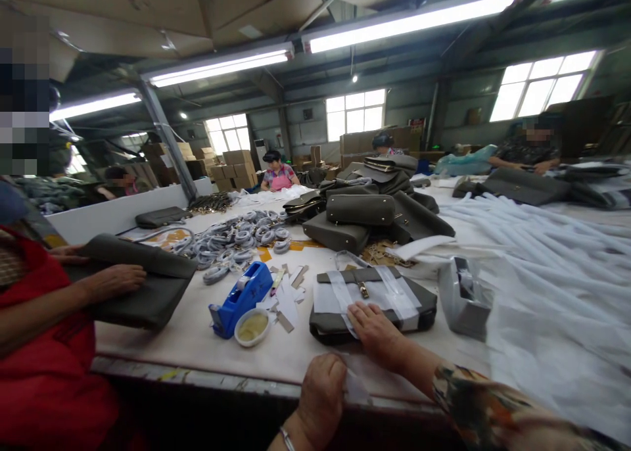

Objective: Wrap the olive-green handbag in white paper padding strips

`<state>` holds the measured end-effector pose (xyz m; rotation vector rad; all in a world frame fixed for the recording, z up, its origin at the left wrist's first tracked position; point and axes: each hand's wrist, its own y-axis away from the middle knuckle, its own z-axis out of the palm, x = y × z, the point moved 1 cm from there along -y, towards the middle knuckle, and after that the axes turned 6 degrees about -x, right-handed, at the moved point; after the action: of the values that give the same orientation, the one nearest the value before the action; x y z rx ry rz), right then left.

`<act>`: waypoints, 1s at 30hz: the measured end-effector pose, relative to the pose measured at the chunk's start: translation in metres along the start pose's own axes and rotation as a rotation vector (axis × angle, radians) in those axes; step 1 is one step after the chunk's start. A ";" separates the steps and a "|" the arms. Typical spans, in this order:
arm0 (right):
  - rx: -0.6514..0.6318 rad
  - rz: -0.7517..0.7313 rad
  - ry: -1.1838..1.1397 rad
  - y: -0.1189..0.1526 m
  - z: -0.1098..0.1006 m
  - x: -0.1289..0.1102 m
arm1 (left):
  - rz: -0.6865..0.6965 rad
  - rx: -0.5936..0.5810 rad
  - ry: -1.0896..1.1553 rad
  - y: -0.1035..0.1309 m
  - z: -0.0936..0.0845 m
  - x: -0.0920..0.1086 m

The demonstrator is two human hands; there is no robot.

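A dark olive handbag [323, 321] lies on its back near the table's front edge, its gold clasp facing up. White sheets [328, 300] and clear tape strips cover much of its flap. My right hand [377, 336] rests on the bag's front with fingers stretched out flat, just below the clasp. In front of the table edge, my left hand [321, 395] is closed, its thumb and fingers pinching a translucent strip [357, 384]. That strip hangs between my two hands; whether it is tape or film I cannot tell.
A grey tape dispenser [463, 300] stands right of the bag. A blue tape dispenser [241, 296] and a small white bowl [252, 327] are left. Behind are piled handbags [359, 211] and wrapped handles [241, 237]. White foam strips [537, 240] spread right. A co-worker's hand [116, 281] holds another bag.
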<state>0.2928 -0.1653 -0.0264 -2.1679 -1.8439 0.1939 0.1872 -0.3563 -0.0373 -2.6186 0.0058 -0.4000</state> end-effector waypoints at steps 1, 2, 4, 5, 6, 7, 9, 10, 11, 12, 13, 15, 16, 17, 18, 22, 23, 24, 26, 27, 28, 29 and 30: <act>0.006 0.001 0.015 0.000 0.002 -0.001 | -0.003 -0.006 0.026 0.001 -0.001 -0.002; 0.006 0.001 0.024 0.000 0.004 -0.001 | -0.003 -0.020 0.052 0.001 -0.003 -0.004; -0.006 0.003 0.026 -0.001 0.004 -0.001 | 0.000 -0.059 0.105 0.003 -0.007 -0.008; -0.014 0.004 0.025 -0.001 0.004 -0.001 | 0.006 -0.081 0.131 0.004 -0.008 -0.010; -0.022 0.005 0.026 -0.001 0.003 0.000 | 0.012 -0.095 0.151 0.005 -0.009 -0.010; -0.029 0.005 0.028 -0.001 0.002 0.000 | 0.019 -0.097 0.159 0.005 -0.009 -0.010; -0.037 0.008 0.033 -0.003 0.001 -0.001 | 0.029 -0.083 0.152 0.004 -0.007 -0.007; -0.040 0.009 0.034 -0.004 0.001 -0.002 | 0.033 -0.074 0.142 0.003 -0.005 -0.004; -0.044 0.010 0.035 -0.005 0.001 -0.004 | 0.037 -0.062 0.130 0.001 -0.003 0.000; -0.049 0.011 0.037 -0.007 0.001 -0.005 | 0.045 -0.048 0.115 -0.001 0.000 0.004; -0.055 0.013 0.040 -0.008 0.001 -0.007 | 0.057 -0.035 0.098 -0.003 0.003 0.008; -0.066 0.014 0.050 -0.011 0.001 -0.010 | 0.081 -0.012 0.066 -0.005 0.009 0.016; -0.070 0.011 0.055 -0.012 0.001 -0.011 | 0.090 -0.006 0.052 -0.005 0.013 0.019; -0.071 0.005 0.058 -0.012 0.000 -0.012 | 0.098 -0.005 0.041 -0.005 0.017 0.021; -0.071 -0.003 0.059 -0.012 -0.001 -0.012 | 0.101 -0.009 0.029 -0.003 0.020 0.022; -0.039 -0.029 0.043 -0.010 -0.002 -0.011 | 0.100 -0.054 -0.033 0.000 0.020 0.018; -0.025 -0.031 0.039 -0.009 -0.001 -0.011 | 0.123 -0.104 -0.030 -0.002 0.013 0.016; -0.011 -0.030 0.036 -0.008 0.000 -0.010 | 0.160 -0.177 -0.011 -0.007 0.003 0.013; 0.013 -0.020 0.033 -0.006 0.004 -0.010 | 0.242 -0.337 0.057 -0.023 -0.025 0.006; 0.021 -0.012 0.031 -0.006 0.006 -0.010 | 0.252 -0.382 0.086 -0.033 -0.041 0.001; 0.028 -0.005 0.027 -0.005 0.008 -0.010 | 0.221 -0.356 0.093 -0.045 -0.055 -0.006; 0.034 0.000 0.021 -0.005 0.010 -0.010 | 0.183 -0.317 0.083 -0.057 -0.066 -0.013; 0.038 0.003 0.014 -0.005 0.011 -0.010 | 0.144 -0.278 0.057 -0.069 -0.072 -0.021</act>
<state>0.2829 -0.1733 -0.0366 -2.1415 -1.8148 0.2112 0.1418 -0.3277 0.0492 -2.8544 0.2865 -0.4502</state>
